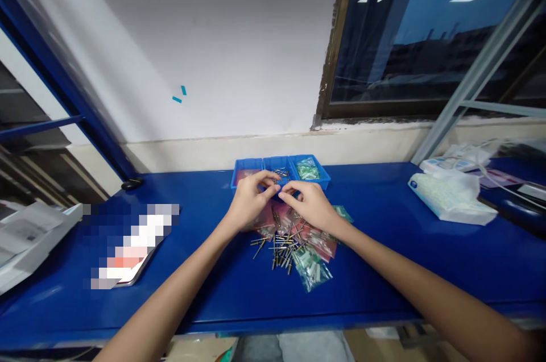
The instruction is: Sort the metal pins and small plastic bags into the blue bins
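My left hand (251,198) is closed in a pinch, thumb against fingertips, just in front of the blue bins. Facing it, my right hand (311,201) is pinched too, its fingertips a short way from the left ones. Whatever they hold, if anything, is too small to make out. Below them lies a heap of metal pins that look like blind rivets (284,245), among pink plastic bags (322,242) and a green-tinted bag of white pieces (313,271). Behind are the left bin (239,164), the middle bin (277,161) holding metal pins, and the right bin (324,174) holding green bags.
The blue table (375,294) runs along a white wall. A phone-like device (136,271), partly pixelated, lies at left beside a white box (38,242). At right are a tissue pack (452,197) and cables. Metal posts rise on both sides.
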`<action>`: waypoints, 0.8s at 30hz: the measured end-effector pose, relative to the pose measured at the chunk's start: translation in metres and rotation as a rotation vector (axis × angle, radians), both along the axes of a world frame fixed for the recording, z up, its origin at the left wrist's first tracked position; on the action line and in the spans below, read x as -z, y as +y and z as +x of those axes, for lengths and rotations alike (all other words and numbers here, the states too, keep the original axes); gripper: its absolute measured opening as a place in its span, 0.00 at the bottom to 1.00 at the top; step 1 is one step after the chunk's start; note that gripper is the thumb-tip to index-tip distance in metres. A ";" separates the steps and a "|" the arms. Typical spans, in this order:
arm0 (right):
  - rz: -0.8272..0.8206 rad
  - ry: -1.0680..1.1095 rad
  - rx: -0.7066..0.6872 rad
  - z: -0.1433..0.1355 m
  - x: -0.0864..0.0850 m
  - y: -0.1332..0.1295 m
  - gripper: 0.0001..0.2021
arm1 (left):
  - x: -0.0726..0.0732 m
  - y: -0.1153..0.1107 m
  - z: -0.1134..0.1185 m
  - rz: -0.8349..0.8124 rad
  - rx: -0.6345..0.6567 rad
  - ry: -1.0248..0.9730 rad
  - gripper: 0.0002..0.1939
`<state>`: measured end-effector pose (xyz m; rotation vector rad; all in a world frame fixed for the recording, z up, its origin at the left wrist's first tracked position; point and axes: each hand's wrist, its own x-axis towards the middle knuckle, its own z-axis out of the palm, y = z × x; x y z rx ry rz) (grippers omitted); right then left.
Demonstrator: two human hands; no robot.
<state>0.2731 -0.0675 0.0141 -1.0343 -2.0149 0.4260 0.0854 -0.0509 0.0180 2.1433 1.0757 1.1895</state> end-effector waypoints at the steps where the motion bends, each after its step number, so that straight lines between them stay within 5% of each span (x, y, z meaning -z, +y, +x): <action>1: -0.011 0.006 -0.015 0.000 0.001 0.000 0.05 | 0.003 0.000 0.001 -0.037 -0.003 -0.053 0.08; 7: 0.094 -0.089 0.018 0.004 0.006 0.001 0.07 | 0.009 -0.003 -0.003 -0.051 0.001 -0.065 0.08; 12: 0.320 -0.300 0.167 0.008 -0.002 0.026 0.13 | -0.007 0.002 -0.030 0.106 -0.093 0.128 0.10; 16: 0.352 -0.467 0.200 0.004 -0.009 0.042 0.13 | -0.011 0.009 -0.054 0.011 0.027 0.375 0.08; 24: 0.288 -0.343 0.047 0.015 0.000 0.002 0.13 | 0.011 0.018 -0.065 -0.156 0.160 0.476 0.07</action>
